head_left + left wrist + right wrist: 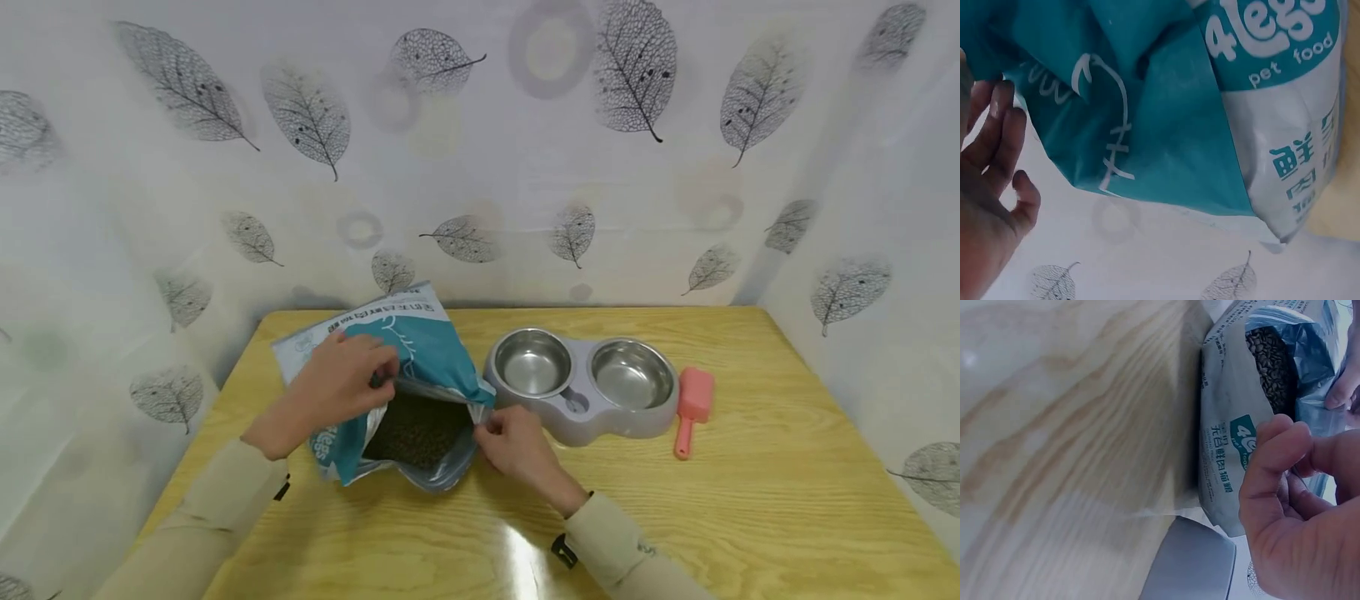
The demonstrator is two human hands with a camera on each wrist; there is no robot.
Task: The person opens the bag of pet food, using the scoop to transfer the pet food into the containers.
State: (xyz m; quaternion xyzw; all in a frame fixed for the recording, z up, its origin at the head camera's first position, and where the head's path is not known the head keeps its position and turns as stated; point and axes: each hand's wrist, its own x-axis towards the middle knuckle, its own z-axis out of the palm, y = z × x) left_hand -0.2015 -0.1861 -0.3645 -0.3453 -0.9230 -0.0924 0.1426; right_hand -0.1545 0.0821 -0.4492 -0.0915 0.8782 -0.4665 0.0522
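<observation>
A teal and silver pet food bag (427,346) lies on the table with its mouth open toward me. Brown kibble (416,433) shows inside, and also in the right wrist view as kibble (1270,365) beside the foil lining. At the upper left rim, my left hand (337,383) pinches the bag's edge; in the left wrist view that hand (991,169) has curled fingers against the teal side. Thumb and forefinger of my right hand (521,446) pinch the right corner of the mouth. The right wrist view has this hand (1297,506) in front of part of the bag.
Right of the bag stands a grey double feeder (581,408) with two steel bowls, one bowl (532,364) near my right hand. A pink scoop (696,400) lies beyond it. Leaf-printed curtain (480,167) surrounds the wooden table (750,500).
</observation>
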